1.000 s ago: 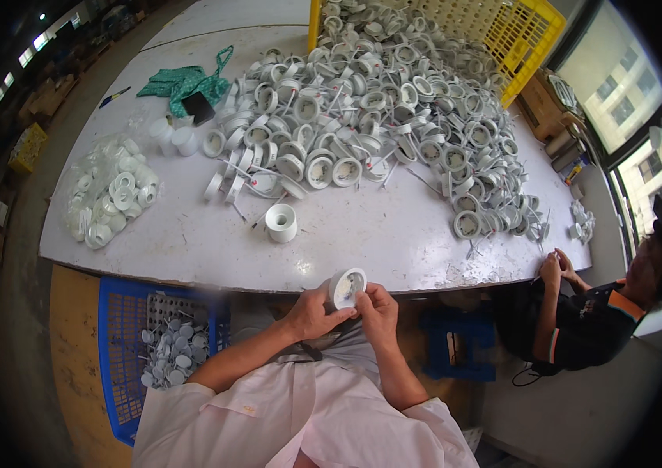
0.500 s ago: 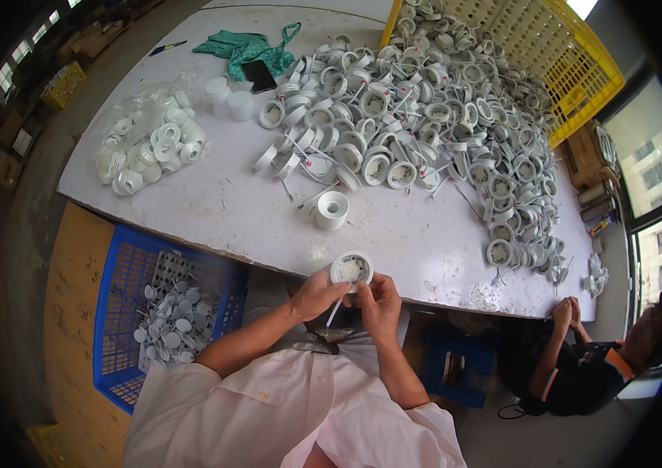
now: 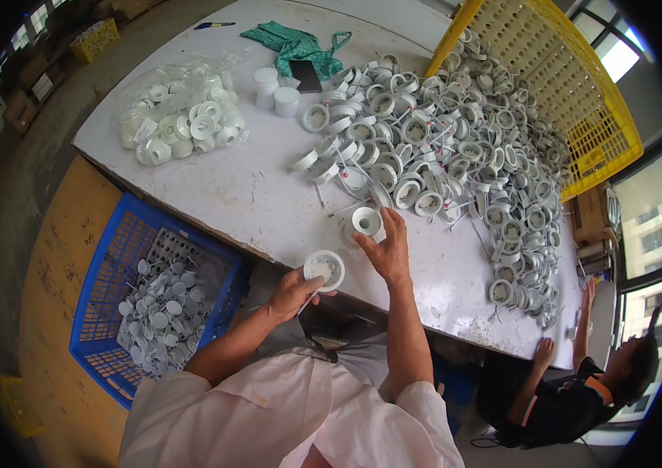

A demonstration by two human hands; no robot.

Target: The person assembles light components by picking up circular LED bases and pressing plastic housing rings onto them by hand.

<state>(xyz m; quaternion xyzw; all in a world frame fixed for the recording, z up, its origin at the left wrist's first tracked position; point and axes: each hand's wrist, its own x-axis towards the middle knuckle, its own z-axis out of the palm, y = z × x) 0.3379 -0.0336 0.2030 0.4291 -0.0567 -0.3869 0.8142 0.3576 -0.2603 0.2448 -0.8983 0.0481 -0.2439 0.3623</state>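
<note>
My left hand [image 3: 290, 293] grips a round white LED lamp housing [image 3: 324, 270] just off the table's front edge. The face of the housing is turned up, and a thin white lead hangs below it. My right hand [image 3: 388, 248] reaches over the table, thumb and fingers closed around a white cup-shaped ring [image 3: 366, 221] with a hole in its middle. Another pale round part shows blurred beside that ring, partly hidden. Beyond my right hand lies a large heap of similar white lamp housings [image 3: 428, 203] with leads.
At left on the table [image 3: 214, 195] lies a clear bag of white rings [image 3: 183, 117]. White tubs [image 3: 286, 101], a dark phone [image 3: 306, 76] and green cloth [image 3: 292, 45] are behind. A yellow crate [image 3: 604, 148] tips over the heap. A blue basket [image 3: 97, 312] holds white discs. A co-worker [image 3: 573, 398] sits right.
My right hand has left the lamp housing and moved forward to the white ring on the table. My left hand keeps the housing alone. The view has shifted, and the co-worker's hands have parted.
</note>
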